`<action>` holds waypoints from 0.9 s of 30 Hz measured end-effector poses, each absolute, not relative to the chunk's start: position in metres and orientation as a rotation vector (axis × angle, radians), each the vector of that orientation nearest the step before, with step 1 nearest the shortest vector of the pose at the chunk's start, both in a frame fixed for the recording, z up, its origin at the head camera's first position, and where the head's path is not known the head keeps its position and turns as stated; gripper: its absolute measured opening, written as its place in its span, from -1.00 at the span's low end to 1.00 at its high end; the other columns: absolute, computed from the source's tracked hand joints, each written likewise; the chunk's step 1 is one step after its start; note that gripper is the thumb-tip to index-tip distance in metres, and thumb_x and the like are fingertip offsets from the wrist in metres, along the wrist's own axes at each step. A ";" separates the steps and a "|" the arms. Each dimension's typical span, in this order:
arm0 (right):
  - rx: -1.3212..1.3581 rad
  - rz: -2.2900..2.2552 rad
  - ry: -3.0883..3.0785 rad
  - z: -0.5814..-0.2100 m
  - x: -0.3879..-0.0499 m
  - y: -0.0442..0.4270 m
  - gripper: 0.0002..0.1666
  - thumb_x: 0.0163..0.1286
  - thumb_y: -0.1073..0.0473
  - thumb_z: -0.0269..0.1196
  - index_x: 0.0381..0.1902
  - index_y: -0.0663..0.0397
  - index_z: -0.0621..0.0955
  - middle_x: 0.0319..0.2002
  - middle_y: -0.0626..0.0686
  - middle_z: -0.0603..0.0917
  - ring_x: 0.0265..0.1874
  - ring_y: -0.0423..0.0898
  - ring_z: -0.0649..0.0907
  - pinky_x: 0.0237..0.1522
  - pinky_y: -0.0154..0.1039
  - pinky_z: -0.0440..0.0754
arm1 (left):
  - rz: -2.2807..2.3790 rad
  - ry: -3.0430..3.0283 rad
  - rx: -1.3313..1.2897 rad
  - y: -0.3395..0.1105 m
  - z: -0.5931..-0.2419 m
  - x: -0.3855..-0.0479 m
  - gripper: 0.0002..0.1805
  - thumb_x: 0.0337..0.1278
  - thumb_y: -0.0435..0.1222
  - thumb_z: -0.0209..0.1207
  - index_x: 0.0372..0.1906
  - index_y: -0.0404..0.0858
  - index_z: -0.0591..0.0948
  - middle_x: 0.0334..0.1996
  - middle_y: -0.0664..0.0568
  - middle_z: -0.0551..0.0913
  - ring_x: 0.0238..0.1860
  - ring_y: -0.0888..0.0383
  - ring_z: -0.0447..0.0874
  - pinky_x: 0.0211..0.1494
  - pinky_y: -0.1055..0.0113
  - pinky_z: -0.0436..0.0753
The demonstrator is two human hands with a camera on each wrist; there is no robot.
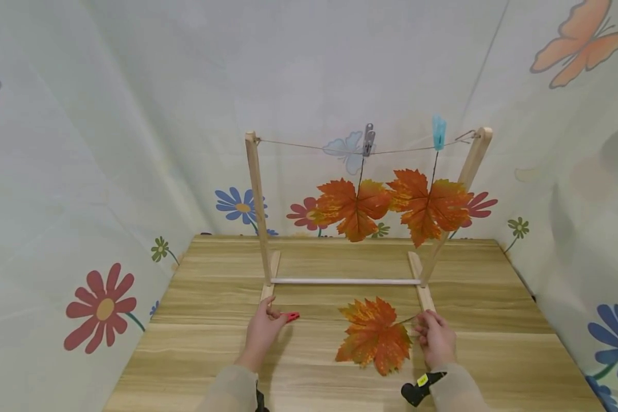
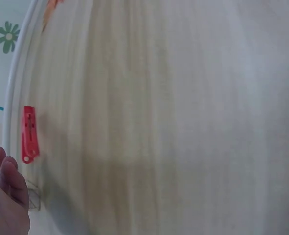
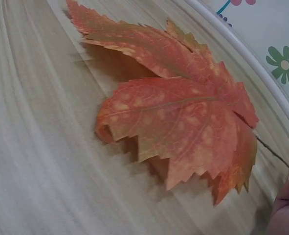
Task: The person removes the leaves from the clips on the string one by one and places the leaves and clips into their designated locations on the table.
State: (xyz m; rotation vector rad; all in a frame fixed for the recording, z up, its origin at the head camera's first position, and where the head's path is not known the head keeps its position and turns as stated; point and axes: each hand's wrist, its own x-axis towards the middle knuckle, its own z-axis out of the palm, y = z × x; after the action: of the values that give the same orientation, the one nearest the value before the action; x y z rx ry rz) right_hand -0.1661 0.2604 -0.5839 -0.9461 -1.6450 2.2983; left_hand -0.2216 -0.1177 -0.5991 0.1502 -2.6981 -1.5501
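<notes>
My left hand [image 1: 261, 335] is beside a red clothespin [image 2: 30, 133] lying on the wooden table. Its fingers are parted, and in the left wrist view a small gap shows between the fingertips and the clothespin. On the right, my right hand [image 1: 438, 340] pinches the thin stem of an orange artificial maple leaf [image 1: 376, 337]; the grip itself is partly cut off in the right wrist view. The leaf's blade lies over the table. Behind, a grey clothespin [image 1: 368, 140] and a blue clothespin [image 1: 439, 133] hold two similar leaves by their stems on a string [image 1: 298, 145].
A wooden frame with a left post [image 1: 258, 212] and a right post [image 1: 475, 157] carries the string. A white rod [image 1: 345, 281] joins its feet low over the table [image 1: 211, 337]. Flower-printed fabric [image 1: 134, 114] surrounds the table's back and sides.
</notes>
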 end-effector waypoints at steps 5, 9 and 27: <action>-0.900 2.299 -1.666 -0.576 -0.172 0.262 -0.45 0.42 0.15 0.09 0.27 0.24 0.25 -0.41 -0.20 0.65 -0.56 -0.31 0.55 -0.66 -0.50 0.33 | -1.560 -2.680 0.102 -0.118 -0.588 -0.231 -0.32 0.00 -0.23 0.30 0.27 -0.27 0.36 -0.35 0.05 0.56 -0.59 0.20 0.42 -0.56 0.32 0.43; -0.884 2.309 -1.654 -0.572 -0.175 0.262 -0.45 0.41 0.17 0.09 0.28 0.24 0.24 -0.38 -0.17 0.64 -0.57 -0.31 0.54 -0.66 -0.50 0.32 | -1.585 -2.656 0.103 -0.117 -0.581 -0.238 -0.32 -0.02 -0.20 0.31 0.27 -0.23 0.37 -0.34 0.07 0.55 -0.60 0.21 0.43 -0.58 0.33 0.44; -0.825 2.254 -1.709 -0.550 -0.193 0.268 -0.55 0.38 0.19 0.13 0.16 0.21 0.33 -0.42 -0.22 0.63 -0.59 -0.29 0.58 -0.70 -0.49 0.31 | -1.538 -2.624 0.048 -0.109 -0.543 -0.255 -0.35 0.02 -0.19 0.25 0.28 -0.17 0.37 -0.27 0.13 0.58 -0.67 0.23 0.37 -0.67 0.35 0.36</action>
State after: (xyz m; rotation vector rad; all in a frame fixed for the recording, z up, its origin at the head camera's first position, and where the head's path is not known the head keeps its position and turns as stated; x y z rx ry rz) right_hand -0.1935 0.2677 -0.5502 -0.8251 -1.7085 2.2541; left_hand -0.2551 -0.1088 -0.5432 0.0484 -2.6239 -1.5381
